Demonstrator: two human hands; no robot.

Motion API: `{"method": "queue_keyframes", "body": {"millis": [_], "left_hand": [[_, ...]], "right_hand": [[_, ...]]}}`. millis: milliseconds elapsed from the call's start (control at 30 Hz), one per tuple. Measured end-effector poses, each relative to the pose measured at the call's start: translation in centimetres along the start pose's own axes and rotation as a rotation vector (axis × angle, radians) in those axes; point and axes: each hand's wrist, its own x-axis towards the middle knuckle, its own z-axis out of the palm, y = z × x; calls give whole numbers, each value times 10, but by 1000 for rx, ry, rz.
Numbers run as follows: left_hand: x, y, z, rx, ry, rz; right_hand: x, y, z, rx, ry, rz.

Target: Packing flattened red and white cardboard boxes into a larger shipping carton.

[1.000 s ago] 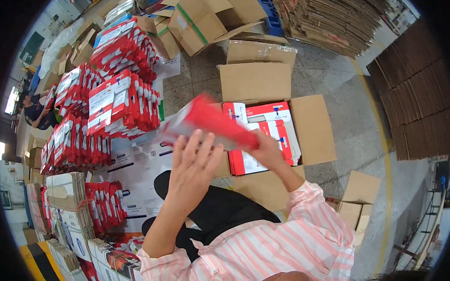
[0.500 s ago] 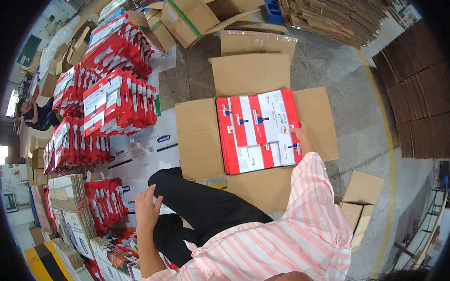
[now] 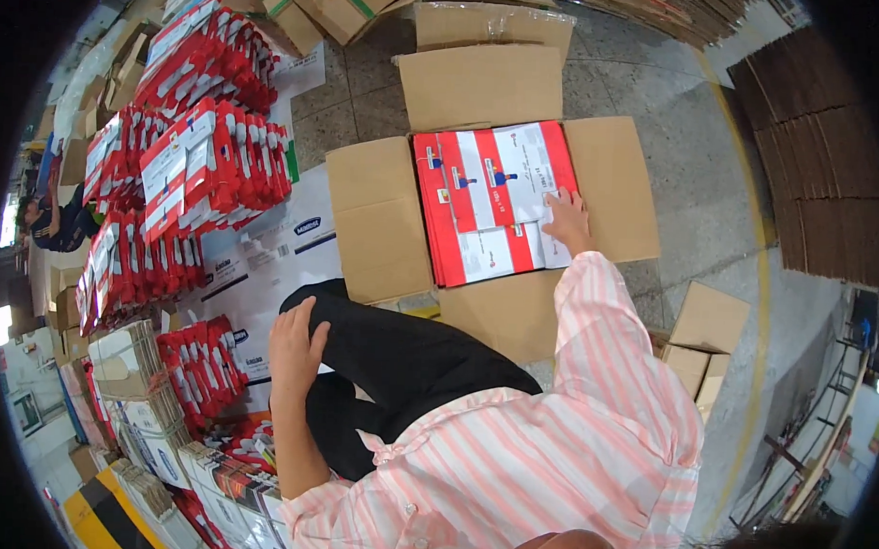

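Observation:
An open cardboard box (image 3: 374, 219) stands on the floor ahead of me with its flaps folded out. Inside lie flat red and white printed packages (image 3: 496, 180), stacked nearly level with the rim. My right hand (image 3: 569, 221) rests on the top package near the box's right side, fingers spread on its white part. Nothing shows gripped in it. Beside my knee, my left hand (image 3: 297, 345) is held with its fingers apart and holds nothing.
Bundled stacks of red and white packages (image 3: 216, 170) rise at the left on printed white sheeting (image 3: 312, 188). Tied carton bundles (image 3: 136, 380) stand nearer. Flattened brown cardboard (image 3: 816, 162) is piled at the right. A small open carton (image 3: 698, 351) lies beside my right arm. Another person (image 3: 59, 218) sits far left.
My right hand has shifted from the package's right edge onto its upper surface, fingers spreading. The whole view has tilted, so the box appears higher. My left hand stays by my knee.

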Motion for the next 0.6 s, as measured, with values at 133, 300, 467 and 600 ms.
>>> {"method": "queue_keyframes", "body": {"millis": [133, 300, 467, 600], "left_hand": [[-14, -19, 5, -17, 30, -34], [-39, -61, 25, -89, 50, -108], [-54, -72, 16, -164, 159, -120], [-64, -82, 15, -197, 207, -136]], "right_hand": [[-52, 32, 17, 386, 528, 65], [-219, 67, 94, 526, 666, 728], [-277, 3, 136, 2093, -219, 995], [-278, -5, 131, 1628, 98, 295]]}}
